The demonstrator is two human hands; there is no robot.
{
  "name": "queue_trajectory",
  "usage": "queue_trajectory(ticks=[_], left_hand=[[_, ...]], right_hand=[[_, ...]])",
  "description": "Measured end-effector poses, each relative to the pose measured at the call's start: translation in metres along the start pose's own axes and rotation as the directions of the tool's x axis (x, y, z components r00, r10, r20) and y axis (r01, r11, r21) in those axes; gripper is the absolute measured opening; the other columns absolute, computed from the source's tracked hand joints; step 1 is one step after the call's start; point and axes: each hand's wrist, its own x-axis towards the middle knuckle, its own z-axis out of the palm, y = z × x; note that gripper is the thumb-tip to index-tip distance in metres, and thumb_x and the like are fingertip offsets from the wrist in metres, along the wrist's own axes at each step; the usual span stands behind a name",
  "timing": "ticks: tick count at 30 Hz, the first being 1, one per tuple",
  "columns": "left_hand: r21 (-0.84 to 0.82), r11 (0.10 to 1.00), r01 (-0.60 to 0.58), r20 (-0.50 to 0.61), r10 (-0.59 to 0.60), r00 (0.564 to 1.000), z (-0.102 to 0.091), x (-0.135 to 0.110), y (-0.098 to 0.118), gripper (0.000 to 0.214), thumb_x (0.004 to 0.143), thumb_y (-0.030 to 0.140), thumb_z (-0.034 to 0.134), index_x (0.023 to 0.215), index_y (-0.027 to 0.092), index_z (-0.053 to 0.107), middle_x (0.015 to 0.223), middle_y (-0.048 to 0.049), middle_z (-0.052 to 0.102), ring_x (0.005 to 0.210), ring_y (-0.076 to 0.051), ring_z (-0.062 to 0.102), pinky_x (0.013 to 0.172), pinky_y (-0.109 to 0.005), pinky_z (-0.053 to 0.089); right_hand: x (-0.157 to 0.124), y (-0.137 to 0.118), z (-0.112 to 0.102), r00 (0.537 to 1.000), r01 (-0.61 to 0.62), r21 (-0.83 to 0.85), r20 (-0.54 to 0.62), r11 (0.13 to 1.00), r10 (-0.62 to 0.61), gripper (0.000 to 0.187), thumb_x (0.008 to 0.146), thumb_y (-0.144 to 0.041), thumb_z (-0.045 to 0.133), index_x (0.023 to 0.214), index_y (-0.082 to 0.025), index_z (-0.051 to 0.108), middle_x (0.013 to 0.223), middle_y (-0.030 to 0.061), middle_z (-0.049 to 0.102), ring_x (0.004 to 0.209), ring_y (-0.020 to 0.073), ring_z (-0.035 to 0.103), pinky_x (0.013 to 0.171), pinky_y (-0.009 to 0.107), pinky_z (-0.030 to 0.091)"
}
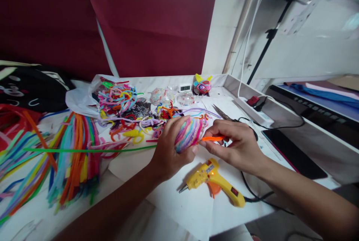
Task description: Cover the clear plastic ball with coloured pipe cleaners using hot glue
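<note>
My left hand [168,147] is wrapped round a ball covered in coiled pipe cleaners [188,134] in pink, purple, blue and white stripes. At the ball's right side, my right hand [235,142] pinches an orange pipe cleaner [213,138], whose left end meets or nearly meets the ball. Just below both hands lies a yellow glue gun [217,179] on white paper, its nozzle pointing left and a small light glowing on it. Scissors [223,113] lie behind my right hand, their handles partly hidden by it.
Bundles of coloured pipe cleaners [74,155] spread over the left, beside a plastic bag of curled pieces [117,97]. Clear domes [162,97], a small digital clock [185,88] and a finished-looking figure [202,85] stand behind. A phone [294,155] and power strip [254,110] lie right.
</note>
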Motion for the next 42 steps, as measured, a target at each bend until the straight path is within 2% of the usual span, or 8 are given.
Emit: queue_trajectory(ticks=[8, 12, 17, 22, 25, 33, 38, 42], left_hand=[[0.000, 1.000, 0.015, 0.001, -0.015, 1.000, 0.000, -0.001, -0.001, 0.060, 0.076, 0.031, 0.059, 0.133, 0.015, 0.047, 0.133, -0.0149, 0.049, 0.125, -0.027, 0.049, 0.106, -0.041, 0.039], [0.003, 1.000, 0.023, -0.007, -0.023, 1.000, 0.000, -0.002, -0.001, 0.061, 0.077, 0.031, 0.058, 0.134, 0.014, 0.047, 0.134, -0.0153, 0.049, 0.126, -0.028, 0.049, 0.107, -0.042, 0.040], [0.006, 0.999, 0.036, -0.018, -0.036, 0.999, 0.001, -0.002, 0.000, 0.061, 0.077, 0.032, 0.057, 0.134, 0.014, 0.046, 0.136, -0.0157, 0.048, 0.127, -0.027, 0.048, 0.108, -0.041, 0.039], [0.004, 0.999, 0.034, -0.045, -0.033, 0.998, 0.001, -0.001, 0.001, 0.061, 0.078, 0.033, 0.056, 0.135, 0.013, 0.046, 0.135, -0.0155, 0.050, 0.127, -0.028, 0.049, 0.108, -0.041, 0.039], [0.005, 1.000, 0.031, -0.057, -0.031, 0.998, -0.001, 0.000, 0.001, 0.060, 0.079, 0.036, 0.056, 0.135, 0.014, 0.046, 0.135, -0.0151, 0.050, 0.127, -0.028, 0.049, 0.108, -0.043, 0.039], [0.039, 0.999, 0.016, -0.119, -0.011, 0.993, -0.004, 0.000, -0.001, 0.061, 0.083, 0.043, 0.054, 0.136, 0.014, 0.045, 0.135, -0.0155, 0.049, 0.128, -0.028, 0.048, 0.108, -0.043, 0.038], [0.057, 0.998, 0.010, -0.131, -0.003, 0.991, -0.004, 0.000, 0.000, 0.060, 0.084, 0.043, 0.053, 0.136, 0.017, 0.043, 0.134, -0.0146, 0.049, 0.128, -0.028, 0.048, 0.108, -0.044, 0.039], [0.070, 0.998, -0.004, -0.133, 0.013, 0.991, -0.004, 0.000, 0.000, 0.061, 0.084, 0.046, 0.052, 0.137, 0.017, 0.043, 0.135, -0.0154, 0.049, 0.127, -0.029, 0.049, 0.107, -0.045, 0.040]], right_hand=[[-0.003, 0.000, 0.003, 0.987, -0.158, 0.056, -0.007, 0.986, 0.159, 0.005, 0.078, -0.015, 0.073, 0.077, -0.015, 0.068, 0.066, -0.0028, 0.063, 0.057, 0.0069, 0.051, 0.054, 0.019, 0.038], [-0.005, -0.001, 0.005, 0.963, -0.265, 0.121, -0.013, 0.957, 0.269, 0.009, 0.077, -0.021, 0.075, 0.075, -0.015, 0.069, 0.066, -0.0014, 0.064, 0.059, 0.0087, 0.053, 0.054, 0.020, 0.040], [-0.005, -0.006, 0.010, 0.860, -0.493, 0.270, 0.011, 0.827, 0.510, 0.014, 0.069, -0.024, 0.079, 0.068, -0.016, 0.069, 0.061, -0.0013, 0.063, 0.055, 0.0096, 0.050, 0.050, 0.021, 0.039], [-0.001, -0.012, 0.014, 0.774, -0.606, 0.358, 0.060, 0.710, 0.630, 0.013, 0.066, -0.026, 0.080, 0.068, -0.015, 0.073, 0.056, -0.0016, 0.060, 0.050, 0.0086, 0.045, 0.047, 0.021, 0.036], [0.002, -0.015, 0.015, 0.750, -0.632, 0.387, 0.087, 0.671, 0.656, 0.017, 0.064, -0.031, 0.081, 0.069, -0.015, 0.075, 0.055, -0.0017, 0.058, 0.052, 0.0093, 0.043, 0.048, 0.022, 0.034], [0.007, -0.018, 0.026, 0.747, -0.629, 0.534, 0.214, 0.565, 0.629, 0.027, 0.076, -0.041, 0.072, 0.072, -0.015, 0.072, 0.062, -0.0021, 0.053, 0.060, 0.0098, 0.040, 0.056, 0.023, 0.034], [0.005, -0.017, 0.032, 0.743, -0.615, 0.594, 0.219, 0.518, 0.632, 0.031, 0.076, -0.045, 0.073, 0.071, -0.015, 0.067, 0.061, -0.0036, 0.048, 0.058, 0.0088, 0.034, 0.054, 0.023, 0.031], [0.004, -0.018, 0.034, 0.732, -0.616, 0.603, 0.200, 0.507, 0.652, 0.033, 0.075, -0.045, 0.073, 0.066, -0.015, 0.063, 0.064, -0.0019, 0.052, 0.060, 0.0097, 0.039, 0.055, 0.024, 0.035]])
